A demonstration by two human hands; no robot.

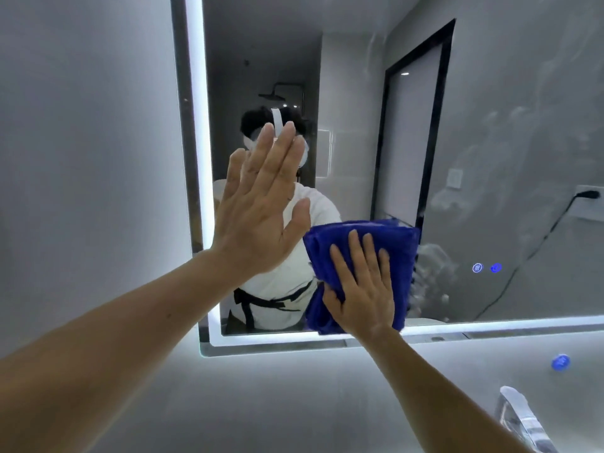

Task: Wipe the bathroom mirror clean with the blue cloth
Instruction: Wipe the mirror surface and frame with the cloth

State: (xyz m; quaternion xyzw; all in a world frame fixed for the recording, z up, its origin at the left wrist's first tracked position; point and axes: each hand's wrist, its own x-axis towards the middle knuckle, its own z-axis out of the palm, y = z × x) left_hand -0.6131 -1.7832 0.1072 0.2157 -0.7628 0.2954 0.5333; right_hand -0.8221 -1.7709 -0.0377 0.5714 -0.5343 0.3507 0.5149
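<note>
two hands up: left hand (261, 204) flat, fingers straight, at the mirror (490, 142); right hand (362, 286), fingers straight, presses the blue cloth (389, 233) low on it — likely soft, light (may bunch) — best held under a broad palm.

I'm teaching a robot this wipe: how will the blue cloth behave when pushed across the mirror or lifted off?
The blue cloth looks soft and floppy: it bunches in folds under the right hand, so lifted it would likely droop. Pushed flat, it should probably slide easily over the smooth mirror.
</note>
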